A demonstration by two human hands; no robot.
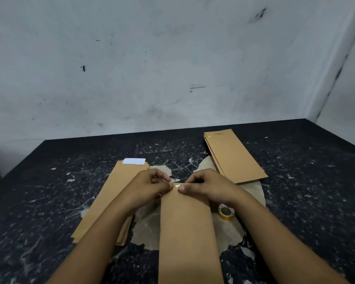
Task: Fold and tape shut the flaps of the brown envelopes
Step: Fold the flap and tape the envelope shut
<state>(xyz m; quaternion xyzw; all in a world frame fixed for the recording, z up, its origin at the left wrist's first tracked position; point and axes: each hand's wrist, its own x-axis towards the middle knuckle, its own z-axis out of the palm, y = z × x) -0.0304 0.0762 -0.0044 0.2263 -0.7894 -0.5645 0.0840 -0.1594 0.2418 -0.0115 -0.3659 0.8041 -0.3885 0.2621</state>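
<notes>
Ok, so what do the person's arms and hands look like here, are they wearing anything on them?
Both forearms are bare: no sleeves, gloves or watch show anywhere in view. The left hand seems to have a ring on one finger, a small dark band near its lower edge, though it is too small to be sure. The right hand shows nothing worn.

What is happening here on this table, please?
A person is sealing a brown envelope. The left hand and right hand pinch a strip of clear tape across its far end. A tape roll lies beside it, an envelope stack at left, another pile at right.
</notes>
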